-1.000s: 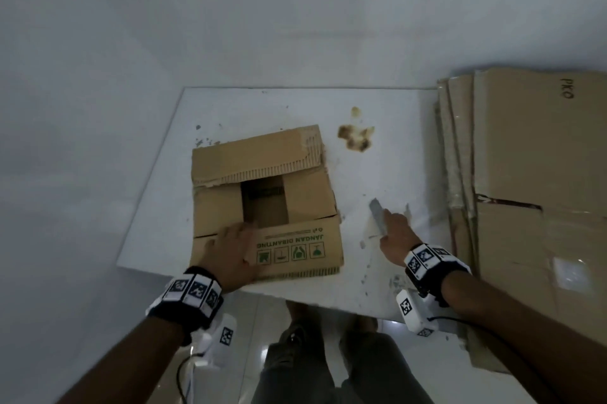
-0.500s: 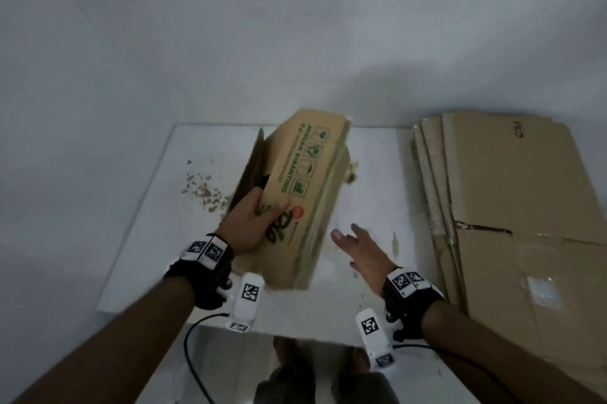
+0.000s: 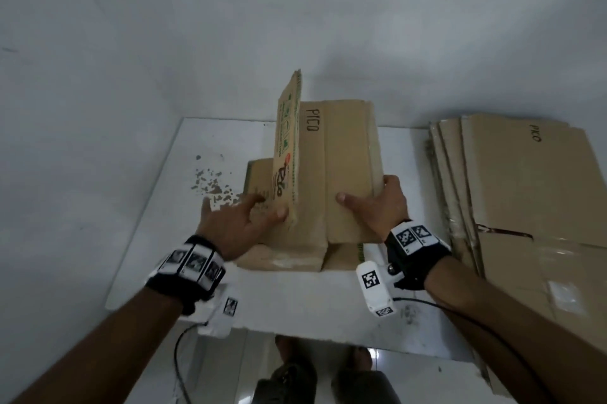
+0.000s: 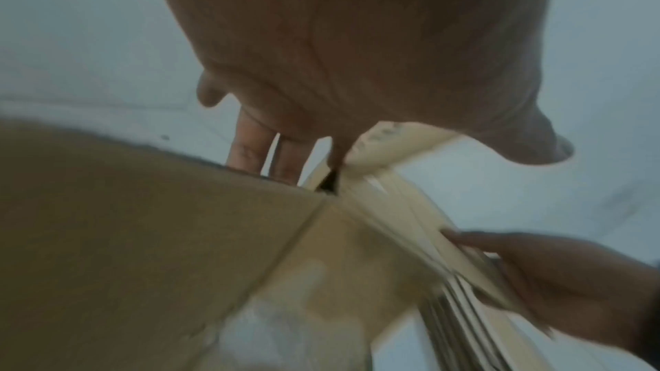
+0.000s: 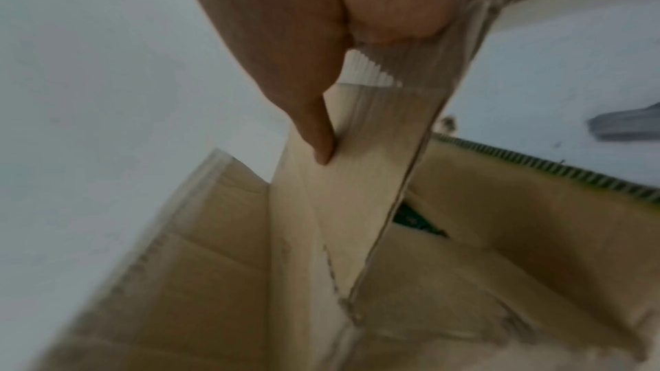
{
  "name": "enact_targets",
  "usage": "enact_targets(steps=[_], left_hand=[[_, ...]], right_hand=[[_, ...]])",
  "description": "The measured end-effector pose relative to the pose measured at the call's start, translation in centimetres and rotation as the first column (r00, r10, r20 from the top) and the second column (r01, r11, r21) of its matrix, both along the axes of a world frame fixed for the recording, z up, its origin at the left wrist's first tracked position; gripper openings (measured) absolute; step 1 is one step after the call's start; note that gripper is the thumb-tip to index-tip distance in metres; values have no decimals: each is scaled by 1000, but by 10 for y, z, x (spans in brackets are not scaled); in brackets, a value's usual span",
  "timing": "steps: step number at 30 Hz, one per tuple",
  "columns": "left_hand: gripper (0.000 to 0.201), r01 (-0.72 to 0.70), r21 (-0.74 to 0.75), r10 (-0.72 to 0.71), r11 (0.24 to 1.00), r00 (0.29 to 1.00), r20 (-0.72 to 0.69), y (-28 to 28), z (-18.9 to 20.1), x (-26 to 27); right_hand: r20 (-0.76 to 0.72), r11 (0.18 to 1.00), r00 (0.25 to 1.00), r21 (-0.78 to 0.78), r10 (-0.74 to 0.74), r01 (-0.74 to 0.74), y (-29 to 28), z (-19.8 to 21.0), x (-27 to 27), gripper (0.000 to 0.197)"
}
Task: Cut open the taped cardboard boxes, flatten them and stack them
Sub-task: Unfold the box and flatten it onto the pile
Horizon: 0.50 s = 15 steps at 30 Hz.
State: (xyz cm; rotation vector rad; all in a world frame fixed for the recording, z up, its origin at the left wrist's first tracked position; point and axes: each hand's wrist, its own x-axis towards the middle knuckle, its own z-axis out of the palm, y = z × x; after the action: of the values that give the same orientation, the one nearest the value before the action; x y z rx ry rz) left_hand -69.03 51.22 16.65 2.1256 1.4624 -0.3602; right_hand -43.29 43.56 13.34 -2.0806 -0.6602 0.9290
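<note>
Right hand (image 3: 381,206) pinches my cardboard box's (image 3: 341,173) right edge; left hand (image 3: 236,223), fingers spread, braces its upright printed panel (image 3: 287,147), long axis pointing away.

I saw plain pale grey-white walls (image 3: 164,42) ahead of my hands, dimly and evenly lit. Under them lay a white board (image 3: 312,298) strewn with brown crumbs (image 3: 213,186). Nearer me than my wrists, glossy floor tiles (image 3: 230,370) reflected light.
</note>
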Motion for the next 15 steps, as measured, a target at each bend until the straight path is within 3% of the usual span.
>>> enact_targets(steps=[2, 4, 6, 8, 10, 12, 14, 15], left_hand=[[137, 0, -119, 0, 993, 1000, 3, -25, 2, -11], [151, -141, -166, 157, 976, 984, 88, -50, -3, -12], [154, -342, -112, 358, 933, 916, 182, -63, -10, -8], [154, -449, -31, 443, 893, 865, 237, -66, -16, -4], [149, -463, 54, 434, 884, 860, 267, -67, -20, 4], [136, -473, 110, 415, 874, 845, 337, -67, -25, 15], [117, -505, 141, 424, 852, 822, 381, -62, -30, 20], [112, -518, 144, 442, 843, 820, 363, -60, -31, 18]], right_hand=[[-1, 999, 1000, 24, 24, -24, 9, 9, -5, 79], [-31, 991, 993, 67, 115, -113, 12, 18, -17, 59], [-164, 967, 964, 178, 210, -180, 9, 31, -31, 51], [-262, 917, 901, 295, 347, -267, 5, 48, -44, 43], [-166, 814, 824, 346, 542, -466, 2, 59, -63, 28], [12, 691, 714, 241, 700, -682, -1, 55, -88, 47], [47, 609, 622, 159, 782, -777, -7, 50, -100, 79], [28, 577, 588, 164, 808, -800, -8, 44, -96, 83]])
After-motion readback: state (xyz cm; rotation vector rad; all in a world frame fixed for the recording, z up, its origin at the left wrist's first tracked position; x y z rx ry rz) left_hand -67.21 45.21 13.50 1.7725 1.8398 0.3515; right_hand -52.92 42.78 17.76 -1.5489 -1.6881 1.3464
